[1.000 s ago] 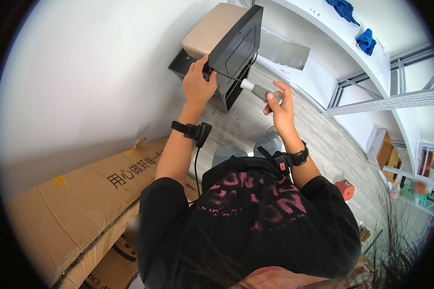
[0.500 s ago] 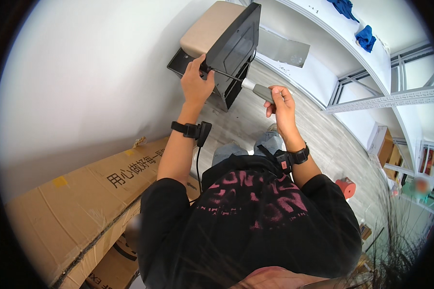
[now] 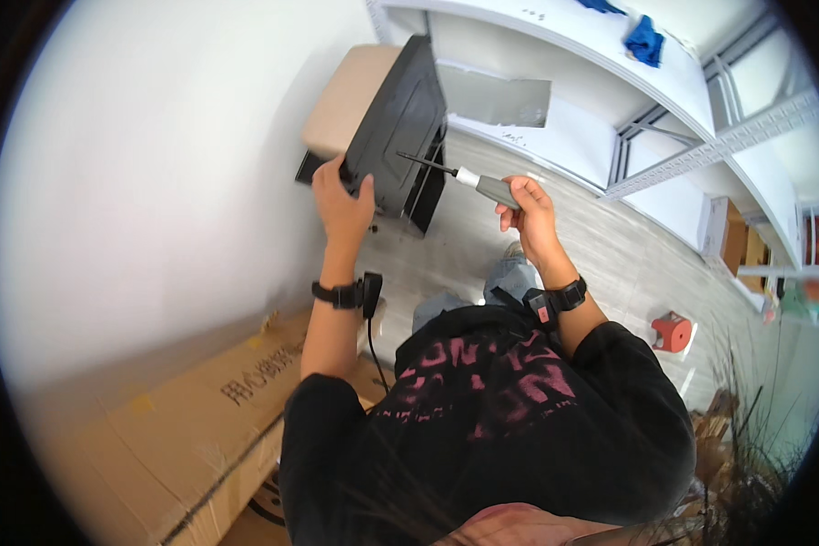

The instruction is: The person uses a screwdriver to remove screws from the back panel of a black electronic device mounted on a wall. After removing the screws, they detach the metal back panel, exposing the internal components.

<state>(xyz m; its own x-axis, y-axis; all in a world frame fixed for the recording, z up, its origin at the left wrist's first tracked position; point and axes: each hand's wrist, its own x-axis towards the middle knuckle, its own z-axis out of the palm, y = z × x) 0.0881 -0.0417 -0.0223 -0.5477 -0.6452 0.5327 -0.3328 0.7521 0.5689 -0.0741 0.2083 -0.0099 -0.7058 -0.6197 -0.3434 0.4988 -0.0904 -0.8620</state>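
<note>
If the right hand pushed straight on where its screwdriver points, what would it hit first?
The screwdriver would probably meet the black panel first, though depth there is unclear.

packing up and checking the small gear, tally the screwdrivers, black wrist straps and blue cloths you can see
Screwdriver, in the right hand: 1
Black wrist straps, one on each arm: 2
Blue cloths, the upper one cut off by the picture's edge: 2
Total: 5
</note>
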